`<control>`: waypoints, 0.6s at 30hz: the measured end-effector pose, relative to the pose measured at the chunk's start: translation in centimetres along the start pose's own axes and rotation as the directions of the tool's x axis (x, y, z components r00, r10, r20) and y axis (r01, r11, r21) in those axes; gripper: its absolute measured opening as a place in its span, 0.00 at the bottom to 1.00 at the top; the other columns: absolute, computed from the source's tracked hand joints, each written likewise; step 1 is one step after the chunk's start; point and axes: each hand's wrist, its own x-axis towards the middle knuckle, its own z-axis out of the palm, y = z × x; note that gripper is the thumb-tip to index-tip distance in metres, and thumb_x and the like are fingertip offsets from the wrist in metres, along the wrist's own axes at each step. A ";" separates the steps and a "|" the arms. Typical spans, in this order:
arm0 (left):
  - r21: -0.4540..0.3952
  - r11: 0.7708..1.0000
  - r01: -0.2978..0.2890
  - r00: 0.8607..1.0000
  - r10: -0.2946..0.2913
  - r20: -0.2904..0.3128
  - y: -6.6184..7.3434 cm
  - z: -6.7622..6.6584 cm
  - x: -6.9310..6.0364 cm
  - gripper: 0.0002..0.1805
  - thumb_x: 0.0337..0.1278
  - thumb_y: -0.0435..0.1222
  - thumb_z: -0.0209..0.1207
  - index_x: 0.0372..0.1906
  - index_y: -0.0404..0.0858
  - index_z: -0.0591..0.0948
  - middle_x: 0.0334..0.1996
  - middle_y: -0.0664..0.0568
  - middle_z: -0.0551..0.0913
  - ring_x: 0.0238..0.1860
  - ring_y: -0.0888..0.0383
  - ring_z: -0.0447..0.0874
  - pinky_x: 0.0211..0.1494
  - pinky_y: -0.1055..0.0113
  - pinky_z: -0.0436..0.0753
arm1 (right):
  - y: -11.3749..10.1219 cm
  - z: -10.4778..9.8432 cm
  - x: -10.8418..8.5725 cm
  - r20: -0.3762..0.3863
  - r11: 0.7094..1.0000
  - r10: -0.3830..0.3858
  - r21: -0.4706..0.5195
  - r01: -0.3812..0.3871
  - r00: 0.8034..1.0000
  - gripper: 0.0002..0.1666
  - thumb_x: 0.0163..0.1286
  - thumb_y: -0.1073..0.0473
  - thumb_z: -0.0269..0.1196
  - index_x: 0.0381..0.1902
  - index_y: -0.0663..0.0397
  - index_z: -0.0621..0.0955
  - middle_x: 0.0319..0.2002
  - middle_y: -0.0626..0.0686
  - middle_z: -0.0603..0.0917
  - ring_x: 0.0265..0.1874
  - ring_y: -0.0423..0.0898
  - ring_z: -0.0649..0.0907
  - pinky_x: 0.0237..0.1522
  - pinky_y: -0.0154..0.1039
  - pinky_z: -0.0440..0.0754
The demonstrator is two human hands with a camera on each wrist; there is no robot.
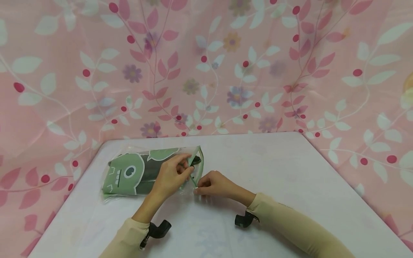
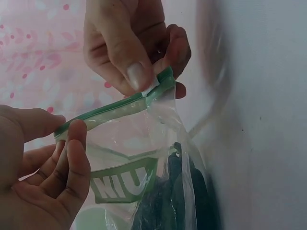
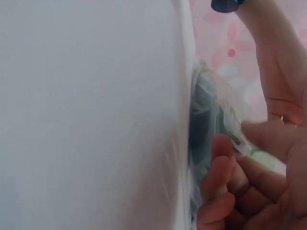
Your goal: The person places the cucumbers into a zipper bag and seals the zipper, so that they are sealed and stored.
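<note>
A clear plastic zip bag [image 1: 129, 175] with a green cartoon face and a green top edge lies on the table, its opening toward the right. My left hand [image 1: 171, 175] pinches the green zip edge [image 2: 105, 111] between thumb and fingers. At the near corner of that edge, my right hand [image 1: 217, 184] grips the bag around a small white slider [image 2: 150, 89], thumb on top. Dark, folded-looking contents [image 2: 175, 196] show through the plastic; what they are I cannot tell. In the right wrist view, the fingers hide most of the bag's corner.
A white-covered table [image 1: 274, 168] extends to the right of the bag and in front of it. Behind it hangs a pink curtain [image 1: 219, 93] printed with leaves and flowers. A black camera sits on each wrist.
</note>
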 end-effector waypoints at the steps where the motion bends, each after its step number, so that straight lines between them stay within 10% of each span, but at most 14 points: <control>1: 0.001 1.000 0.005 1.000 -0.005 0.003 0.0 0.0 0.0 0.23 0.61 0.27 0.70 0.61 0.30 0.82 0.32 0.52 0.79 0.21 0.63 0.82 0.24 0.68 0.77 | -0.1 0.2 -0.1 -0.007 0.999 0.020 0.025 -0.020 1.000 0.14 0.72 0.55 0.69 0.29 0.57 0.89 0.21 0.52 0.86 0.19 0.45 0.82 0.23 0.32 0.74; 7: 0.036 0.999 0.011 1.000 -0.012 0.027 0.0 0.0 -0.2 0.26 0.61 0.28 0.71 0.63 0.30 0.80 0.34 0.52 0.81 0.25 0.63 0.83 0.26 0.66 0.81 | 0.0 1.1 -0.5 -0.019 0.961 0.176 0.219 -0.168 0.984 0.16 0.71 0.55 0.69 0.27 0.61 0.89 0.21 0.56 0.86 0.17 0.42 0.76 0.21 0.33 0.71; 12: 0.218 0.973 -0.080 0.990 0.052 0.130 0.1 0.0 -0.2 0.09 0.57 0.29 0.69 0.43 0.35 0.84 0.35 0.51 0.81 0.29 0.61 0.82 0.32 0.65 0.82 | 0.3 1.6 -0.9 -0.014 0.885 0.274 0.394 -0.246 0.962 0.15 0.72 0.55 0.69 0.32 0.63 0.89 0.22 0.55 0.86 0.17 0.41 0.77 0.22 0.33 0.73; 18: 0.417 0.898 -0.139 0.899 -0.062 0.434 0.5 0.1 -0.7 0.07 0.52 0.37 0.71 0.31 0.47 0.82 0.32 0.60 0.78 0.31 0.62 0.76 0.34 0.63 0.79 | 0.4 1.9 -0.8 -0.028 0.795 0.344 0.541 -0.275 0.939 0.13 0.72 0.57 0.68 0.36 0.63 0.90 0.21 0.52 0.84 0.16 0.39 0.76 0.22 0.32 0.75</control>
